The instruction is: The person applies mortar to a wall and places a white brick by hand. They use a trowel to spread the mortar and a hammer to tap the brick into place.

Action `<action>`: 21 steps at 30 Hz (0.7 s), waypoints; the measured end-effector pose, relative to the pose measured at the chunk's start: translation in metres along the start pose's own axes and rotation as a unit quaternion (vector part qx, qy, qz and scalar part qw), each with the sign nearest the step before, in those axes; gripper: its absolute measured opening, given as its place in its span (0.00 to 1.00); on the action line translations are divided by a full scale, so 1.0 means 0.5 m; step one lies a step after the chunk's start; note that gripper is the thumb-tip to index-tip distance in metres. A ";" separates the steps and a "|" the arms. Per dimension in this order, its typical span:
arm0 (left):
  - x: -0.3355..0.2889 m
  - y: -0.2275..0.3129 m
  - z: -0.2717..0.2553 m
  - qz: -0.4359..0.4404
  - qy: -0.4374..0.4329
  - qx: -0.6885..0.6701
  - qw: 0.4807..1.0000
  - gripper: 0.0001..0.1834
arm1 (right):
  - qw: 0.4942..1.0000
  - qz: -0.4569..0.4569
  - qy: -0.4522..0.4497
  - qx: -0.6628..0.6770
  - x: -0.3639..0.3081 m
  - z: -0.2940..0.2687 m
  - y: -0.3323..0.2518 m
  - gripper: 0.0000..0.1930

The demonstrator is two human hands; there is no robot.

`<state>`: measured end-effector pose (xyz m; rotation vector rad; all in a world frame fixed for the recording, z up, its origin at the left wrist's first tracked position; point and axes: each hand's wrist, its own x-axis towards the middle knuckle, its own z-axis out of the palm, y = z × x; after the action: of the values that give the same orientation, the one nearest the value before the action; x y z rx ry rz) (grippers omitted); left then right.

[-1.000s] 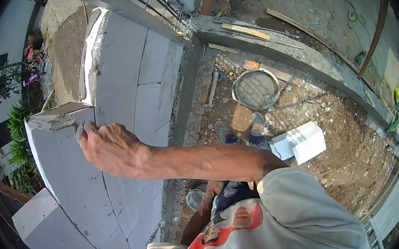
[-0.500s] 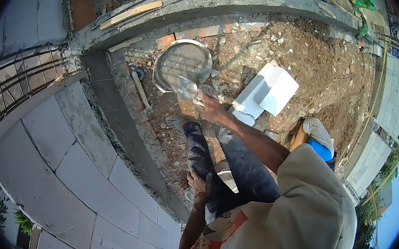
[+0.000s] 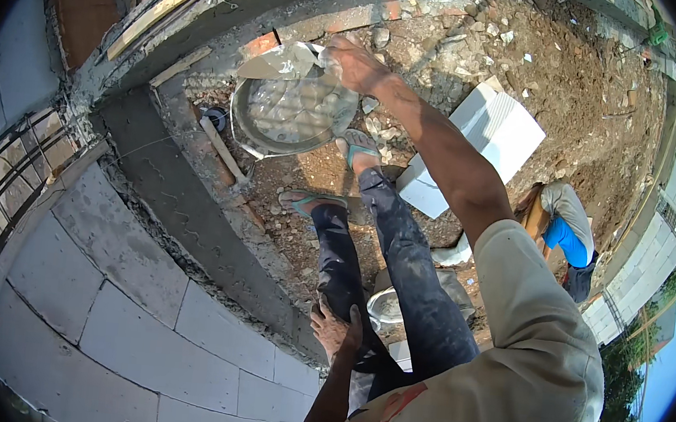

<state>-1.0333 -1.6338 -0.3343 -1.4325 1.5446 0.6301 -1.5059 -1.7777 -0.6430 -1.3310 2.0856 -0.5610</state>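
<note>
My right hand [image 3: 350, 64] is closed around the handle of a trowel [image 3: 286, 61]. Its broad, mortar-smeared blade is held over the far part of a round tub [image 3: 237, 116]. Wet grey mortar [image 3: 295, 109] lies in the tub, its surface lumpy. My left hand [image 3: 335, 329] rests on my left leg near the knee, thumb apart from the fingers, holding nothing. Both feet stand by the tub in sandals, the right sandal [image 3: 357, 144] close beside its rim.
White blocks [image 3: 491, 144] lie on the rubble to the right. A person [image 3: 569, 221] bends over beyond them. To the left runs a block wall [image 3: 155, 332] beside a grey concrete strip [image 3: 185, 192]. A pipe-like piece [image 3: 222, 149] and a wooden strip [image 3: 166, 14] lie farther off.
My right hand has moved away from me with the trowel, from the tub's near right edge to above its far side. The left hand stays on the leg. The view has shifted.
</note>
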 end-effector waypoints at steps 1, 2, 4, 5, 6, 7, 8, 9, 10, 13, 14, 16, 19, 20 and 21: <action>0.003 0.000 0.004 0.010 0.004 0.009 1.000 0.51 | 1.000 0.004 0.002 0.002 0.018 0.007 0.025 0.26; 0.004 -0.001 0.008 0.016 0.010 0.007 1.000 0.51 | 0.999 -0.001 0.017 -0.029 0.038 0.021 0.031 0.25; 0.002 0.011 0.005 -0.009 -0.001 0.009 1.000 0.50 | 0.999 0.008 -0.005 -0.051 0.056 0.021 -0.008 0.21; -0.002 0.015 0.002 -0.024 -0.007 0.006 1.000 0.50 | 0.999 0.007 -0.008 -0.049 0.060 0.022 -0.026 0.21; 0.001 0.016 0.006 -0.017 -0.012 0.009 1.000 0.50 | 0.996 0.009 -0.010 -0.086 0.053 0.016 -0.022 0.21; 0.003 0.016 0.009 -0.006 -0.003 0.010 1.000 0.50 | 0.992 0.011 -0.012 -0.124 0.047 0.011 -0.019 0.21; 0.005 0.017 0.011 0.002 0.008 0.008 1.000 0.50 | 0.994 0.024 -0.027 -0.106 0.044 -0.001 -0.039 0.23; 0.004 0.021 0.012 0.017 -0.002 0.010 1.000 0.50 | 0.992 0.023 -0.015 -0.123 0.045 0.005 -0.044 0.23; -0.003 0.021 0.011 -0.004 -0.003 0.005 1.000 0.50 | 0.990 0.021 -0.007 -0.139 0.046 0.022 -0.052 0.22; -0.004 0.025 0.014 -0.038 -0.011 0.001 0.999 0.50 | 0.988 0.020 0.012 -0.152 0.048 0.047 -0.071 0.21; -0.001 0.024 0.013 -0.029 -0.003 0.002 1.000 0.49 | 0.992 0.022 0.010 -0.121 0.044 0.042 -0.070 0.22; 0.012 0.012 0.014 0.005 0.013 0.002 1.000 0.49 | 0.993 0.027 0.027 -0.110 0.025 0.023 -0.040 0.22; 0.020 0.012 0.015 0.008 0.016 0.029 0.999 0.48 | 0.992 0.045 0.035 -0.112 0.008 0.014 -0.040 0.21; 0.020 0.012 0.019 -0.006 0.017 0.029 0.999 0.47 | 0.991 0.040 0.041 -0.124 0.007 0.016 -0.053 0.20; 0.017 0.014 0.018 0.007 0.006 0.032 0.999 0.47 | 0.989 0.036 0.046 -0.139 0.005 0.017 -0.063 0.19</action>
<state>-1.0369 -1.6290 -0.3472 -1.3820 1.5711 0.5763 -1.4802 -1.7930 -0.6300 -1.3971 2.3432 -0.3137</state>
